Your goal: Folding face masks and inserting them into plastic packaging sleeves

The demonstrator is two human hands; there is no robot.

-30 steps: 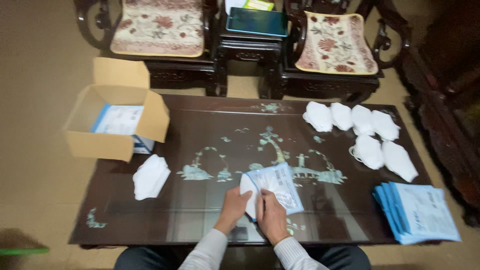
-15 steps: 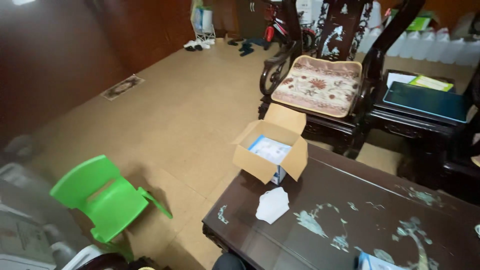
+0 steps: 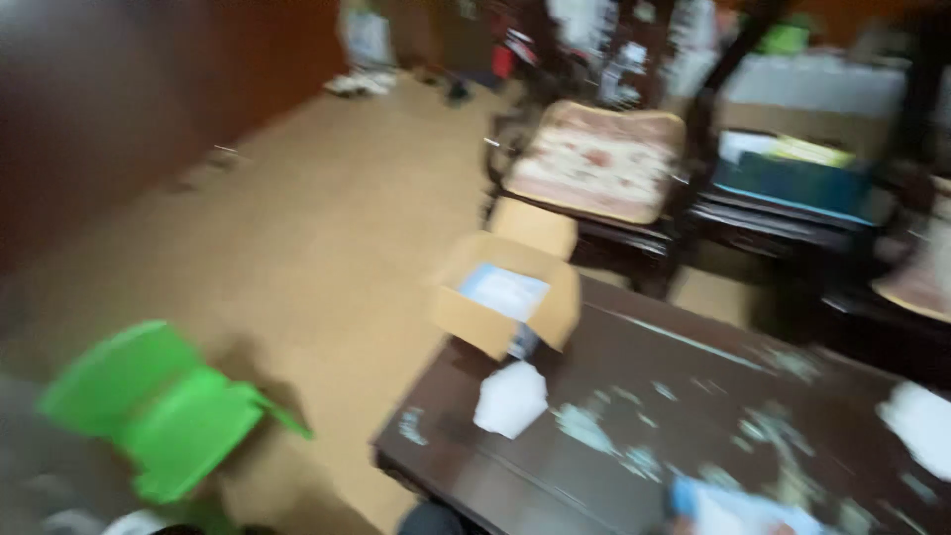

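Observation:
The view is motion-blurred and turned to the left of the dark inlaid table [image 3: 654,396]. Neither of my hands shows in it. An open cardboard box [image 3: 500,297] with a pale blue and white packet inside stands on the table's left end. Just in front of the box lies a small white pile of folded items [image 3: 510,398]. A blue and white packet [image 3: 738,510] is cut off by the bottom edge. More white pieces [image 3: 921,421] lie at the right edge.
A green plastic chair [image 3: 158,406] stands on the tan floor at the lower left. Behind the table are a dark wooden chair with a floral cushion [image 3: 594,163] and a low side table bearing a teal book [image 3: 792,183]. Blurred clutter lines the far wall.
One second ago both my hands held a packet over the table. The camera has since swung left toward the floor and green chair, and my hands have left the view.

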